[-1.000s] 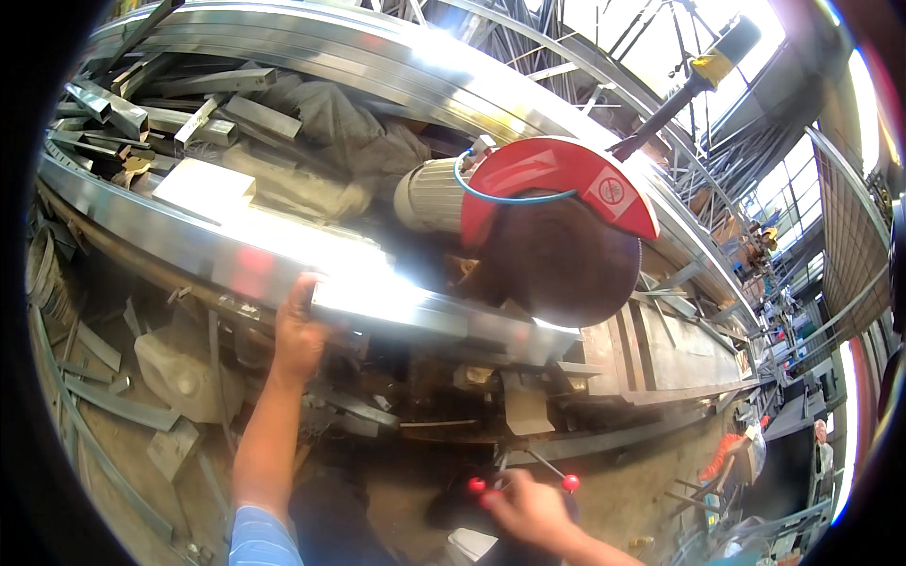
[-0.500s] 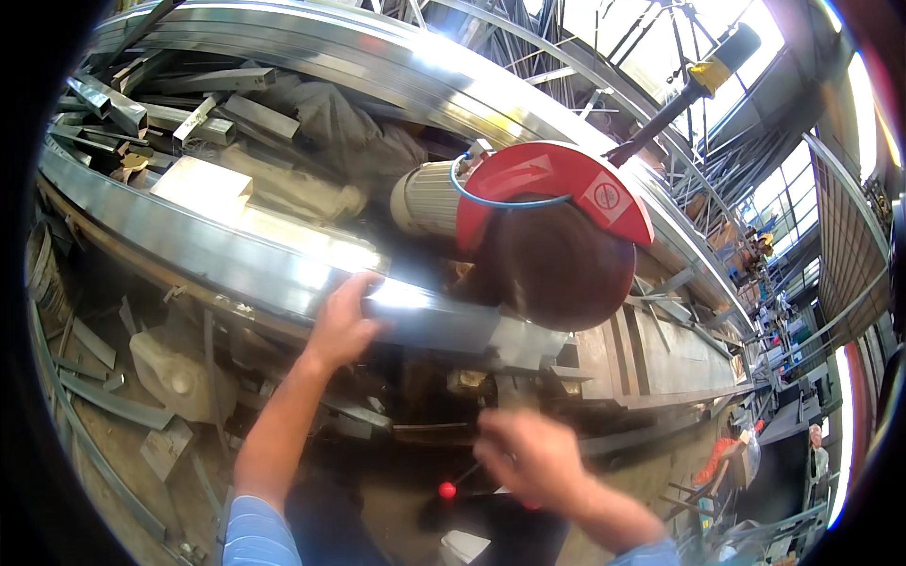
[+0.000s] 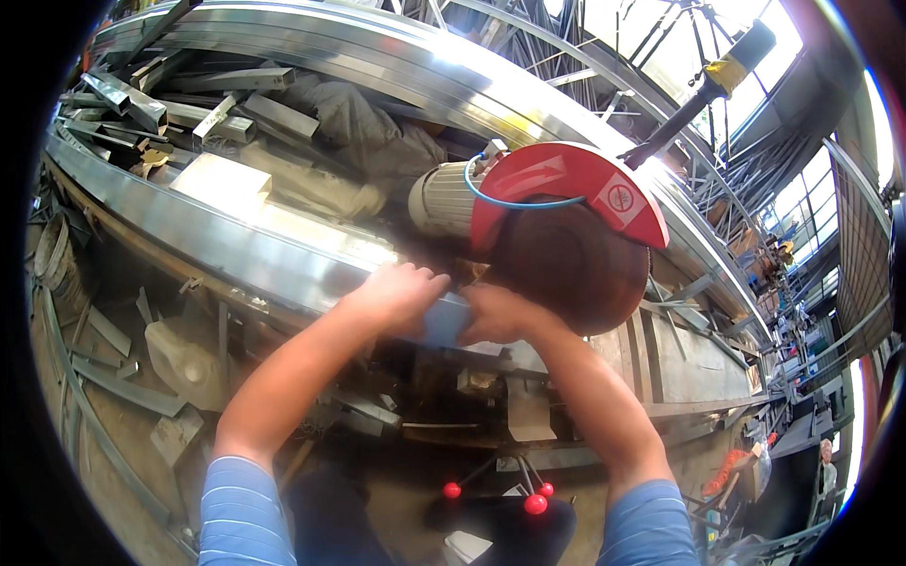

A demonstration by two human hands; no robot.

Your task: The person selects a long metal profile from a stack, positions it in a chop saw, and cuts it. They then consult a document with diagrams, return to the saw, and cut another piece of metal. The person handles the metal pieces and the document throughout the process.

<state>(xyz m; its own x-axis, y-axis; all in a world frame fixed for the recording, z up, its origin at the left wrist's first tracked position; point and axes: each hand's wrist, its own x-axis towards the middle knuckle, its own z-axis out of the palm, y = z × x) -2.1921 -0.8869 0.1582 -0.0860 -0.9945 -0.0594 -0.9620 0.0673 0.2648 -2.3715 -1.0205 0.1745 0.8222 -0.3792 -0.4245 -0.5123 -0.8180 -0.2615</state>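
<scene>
A long shiny metal profile (image 3: 217, 247) lies across the bench and runs toward a cut-off saw. My left hand (image 3: 401, 291) is closed over its top edge, left of the saw's disc. My right hand (image 3: 497, 313) has its fingers curled on the profile's end part, just beside the left hand. Right behind and beside the right hand stands the dark round disc (image 3: 571, 269). A red guard (image 3: 543, 179) covers the disc's top, and a ribbed motor (image 3: 442, 200) sits to its left. What lies under my palms is hidden.
A three-armed handle with red balls (image 3: 536, 505) stands below the bench front. Metal offcuts (image 3: 255, 80) pile up at the far left. The saw's yellow-and-black handle (image 3: 731, 66) rises at the far right. A whitish plastic can (image 3: 184, 363) is on the floor.
My right hand has moved up from near the red-ball handle to the profile beside the disc. My left hand has slid right along the profile, toward it. The view has shifted slightly.
</scene>
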